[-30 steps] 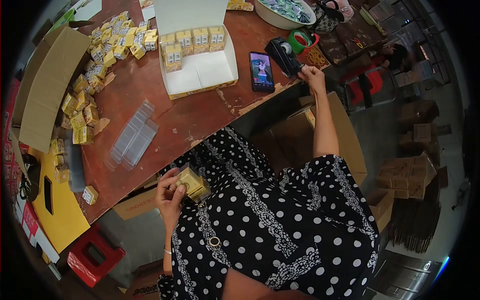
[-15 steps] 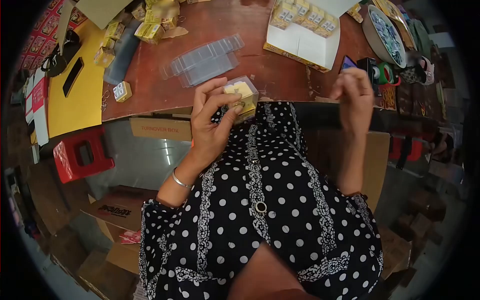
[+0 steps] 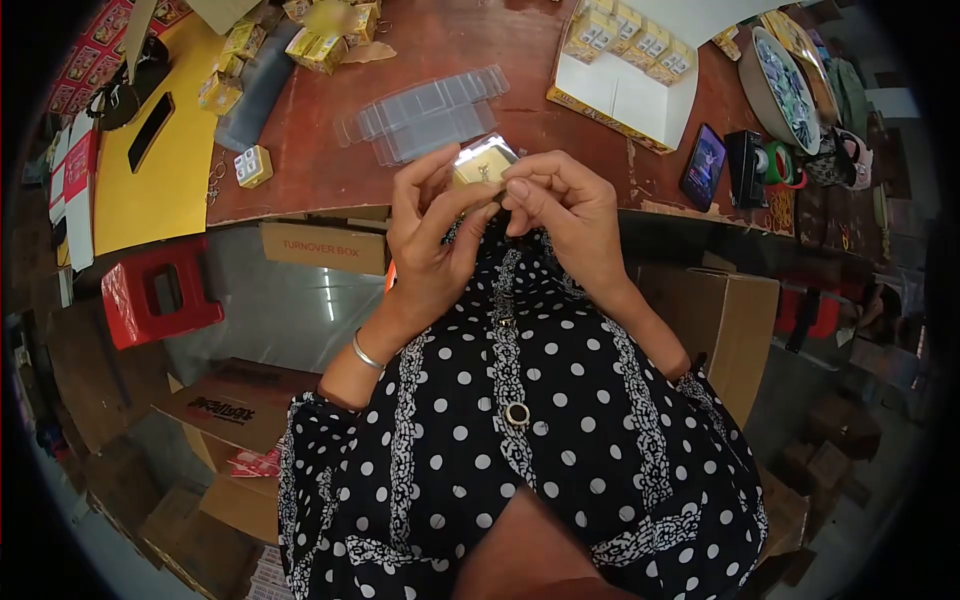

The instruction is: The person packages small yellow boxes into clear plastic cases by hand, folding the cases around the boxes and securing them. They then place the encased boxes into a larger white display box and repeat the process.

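Note:
Near the table's front edge, my left hand (image 3: pixel 432 222) is closed around a small clear plastic box (image 3: pixel 484 162) with a yellow piece inside. My right hand (image 3: pixel 563 207) meets it from the right, thumb and fingertips pinched at the box's near right corner. Fingers cover the box's lower part. Just beyond the box lie flat, unfolded clear plastic boxes (image 3: pixel 432 112). To the left on the table sits a small yellow cube (image 3: pixel 253 166) with white squares on one face, a metal keyring (image 3: pixel 215 180) beside it.
An open display carton (image 3: pixel 625 105) at the back right holds several small yellow boxes. Right of it are a lit phone (image 3: pixel 703 167), a black box (image 3: pixel 743 168) and a bowl (image 3: pixel 775 85) of small packets. A dark phone (image 3: pixel 151 132) lies on yellow card; a red stool (image 3: pixel 160 290) stands below.
My right hand has come in from the right to the box, its fingers now at the corner. My left hand has kept hold of it. The view has shifted slightly.

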A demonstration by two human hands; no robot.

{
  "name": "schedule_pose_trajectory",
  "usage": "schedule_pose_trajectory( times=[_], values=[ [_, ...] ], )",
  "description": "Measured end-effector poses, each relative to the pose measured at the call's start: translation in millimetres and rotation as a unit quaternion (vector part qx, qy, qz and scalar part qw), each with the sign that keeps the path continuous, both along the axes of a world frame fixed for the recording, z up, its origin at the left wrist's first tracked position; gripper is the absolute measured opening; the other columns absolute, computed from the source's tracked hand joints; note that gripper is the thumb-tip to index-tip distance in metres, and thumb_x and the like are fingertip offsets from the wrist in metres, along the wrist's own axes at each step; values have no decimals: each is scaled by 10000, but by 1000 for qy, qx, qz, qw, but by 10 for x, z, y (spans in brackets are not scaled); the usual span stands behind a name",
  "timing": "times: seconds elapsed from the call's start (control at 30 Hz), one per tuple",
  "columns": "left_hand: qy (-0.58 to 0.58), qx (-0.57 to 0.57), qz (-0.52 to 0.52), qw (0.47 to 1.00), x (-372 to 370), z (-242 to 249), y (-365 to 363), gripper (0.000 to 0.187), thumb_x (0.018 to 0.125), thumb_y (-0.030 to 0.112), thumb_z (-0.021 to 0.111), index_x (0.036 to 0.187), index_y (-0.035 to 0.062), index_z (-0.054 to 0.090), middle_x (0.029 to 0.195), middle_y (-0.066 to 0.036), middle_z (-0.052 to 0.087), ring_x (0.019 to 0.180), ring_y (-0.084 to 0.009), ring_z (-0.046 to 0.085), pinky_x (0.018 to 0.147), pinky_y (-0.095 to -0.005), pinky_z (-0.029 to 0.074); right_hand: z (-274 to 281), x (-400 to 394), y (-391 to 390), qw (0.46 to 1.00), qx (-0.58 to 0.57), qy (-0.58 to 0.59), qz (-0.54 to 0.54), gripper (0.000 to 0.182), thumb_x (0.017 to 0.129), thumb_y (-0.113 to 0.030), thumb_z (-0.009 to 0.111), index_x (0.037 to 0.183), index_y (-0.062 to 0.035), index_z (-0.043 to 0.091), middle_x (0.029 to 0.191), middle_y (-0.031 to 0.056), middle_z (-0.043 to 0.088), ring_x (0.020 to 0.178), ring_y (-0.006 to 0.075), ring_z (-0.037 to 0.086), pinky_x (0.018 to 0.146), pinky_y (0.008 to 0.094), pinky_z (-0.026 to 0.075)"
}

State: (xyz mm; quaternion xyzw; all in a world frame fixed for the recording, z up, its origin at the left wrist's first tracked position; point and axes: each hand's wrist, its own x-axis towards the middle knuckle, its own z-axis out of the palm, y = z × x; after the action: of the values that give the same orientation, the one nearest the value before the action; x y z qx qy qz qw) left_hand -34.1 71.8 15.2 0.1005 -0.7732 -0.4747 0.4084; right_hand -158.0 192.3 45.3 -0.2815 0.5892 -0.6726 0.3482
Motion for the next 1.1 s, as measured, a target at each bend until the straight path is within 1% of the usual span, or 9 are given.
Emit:
schedule_pose_trajectory(
  times=[0.2,0.3,0.37,0.43,0.6,0.67,0.77,0.93,1.1],
  values=[
    [-11,4,3,1000,-1,-6,-19,270,838,-70,750,1088,24,712,1347,-174,500,1202,-322,615,1040,-412,522,30,-13,-24,986,102,112,-68,160,943,-73,711,1081,-10,661,889,79,681,678,76,639,584,218,522],
    [-42,69,-8,997,14,-10,-1,258,842,-56,756,1084,16,702,1349,-162,500,1189,-287,621,1020,-387,534,-154,-95,-21,938,44,318,-132,206,908,-5,721,1099,-7,646,1083,92,668,832,116,654,721,245,556],
    [-60,115,-22,991,-2,4,15,258,846,-50,758,1088,13,695,1349,-151,500,1180,-258,624,1007,-368,542,-232,-263,-34,815,-93,566,-82,281,852,4,757,1115,-29,664,1195,116,635,998,180,647,823,281,554],
    [-32,218,-50,974,-17,24,24,275,857,-46,754,1114,13,672,1347,-127,491,1164,-201,621,980,-329,556,-216,-318,-47,844,-87,528,-40,289,844,-5,760,1118,-37,675,1212,124,630,1056,210,635,872,297,540],
    [-5,229,-73,971,-39,-15,2,283,865,-59,740,1125,-4,640,1340,-108,478,1163,-181,612,990,-315,556,-233,-400,-47,929,-58,354,92,411,847,-42,761,1239,-60,639,1288,122,597,1171,224,603,986,322,490],
    [15,234,-84,969,-52,-47,-12,293,867,-71,728,1135,-11,627,1335,-108,476,1179,-186,604,1003,-320,551,-171,-318,-24,990,-29,9,137,557,849,-66,760,1363,-66,543,1338,110,570,1208,205,581,1034,339,456],
    [71,273,-103,954,-39,-69,-46,375,855,-72,728,1193,-1,585,1324,-101,474,1210,-190,581,1019,-338,535,-328,-373,41,989,-7,11,150,710,831,-90,785,1451,-62,440,1345,109,569,1233,180,561,1037,333,455],
    [-99,287,-155,940,26,11,-164,678,797,-35,787,1398,44,484,1313,-96,498,1203,-185,569,1019,-351,514,-102,-481,125,966,65,193,157,651,806,-108,816,1383,-42,523,1301,111,601,1194,181,584,1014,330,475],
    [-107,276,-172,939,4,98,-157,638,792,-76,759,1375,51,534,1307,-80,543,1219,-188,568,1029,-376,507,106,-567,187,947,106,250,174,559,856,-167,783,1349,-13,570,1282,100,618,1203,182,578,1047,326,450]
  ],
)
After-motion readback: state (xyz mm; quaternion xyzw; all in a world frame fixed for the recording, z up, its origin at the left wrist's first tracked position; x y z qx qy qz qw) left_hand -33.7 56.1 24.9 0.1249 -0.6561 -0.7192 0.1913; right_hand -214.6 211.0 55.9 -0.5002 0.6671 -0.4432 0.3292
